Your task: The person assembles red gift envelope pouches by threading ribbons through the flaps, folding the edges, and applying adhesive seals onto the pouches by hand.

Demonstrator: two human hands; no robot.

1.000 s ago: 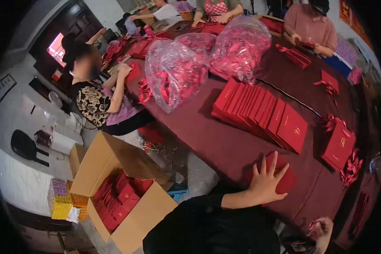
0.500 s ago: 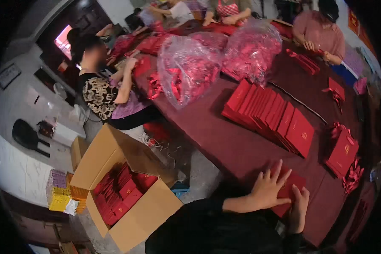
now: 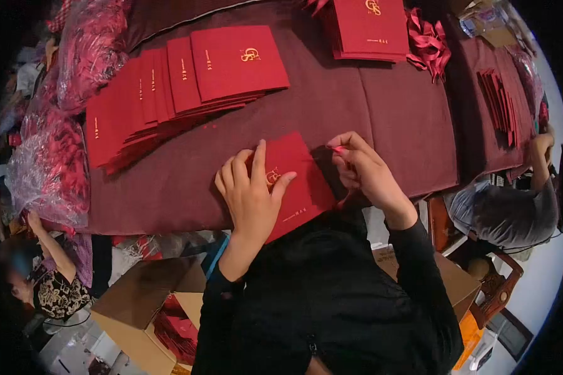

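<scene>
A flat red paper piece with gold lettering, which looks like a folded gift bag [image 3: 306, 181], lies on the dark red tablecloth in front of me. My left hand [image 3: 250, 194] rests on it with fingers stretched out and thumb spread, partly covering the gold emblem. Just off its right side, my right hand [image 3: 366, 169] pinches a short end of red ribbon [image 3: 338, 150] between thumb and fingertips. More ribbon seems to run below that hand near the bag's edge; where it joins is hidden.
Beyond my left hand is a fanned row of red bags [image 3: 238, 62]. A stack [image 3: 372, 31] lies at the far side beside bunched ribbons [image 3: 428, 47]. Plastic-wrapped bundles [image 3: 50, 156] sit left. An open carton [image 3: 137, 312] holds red pieces. Other people work at both sides.
My view has swung down and to the right. My right hand has come off the bag's edge and now pinches a ribbon. My left hand stays spread on the bag.
</scene>
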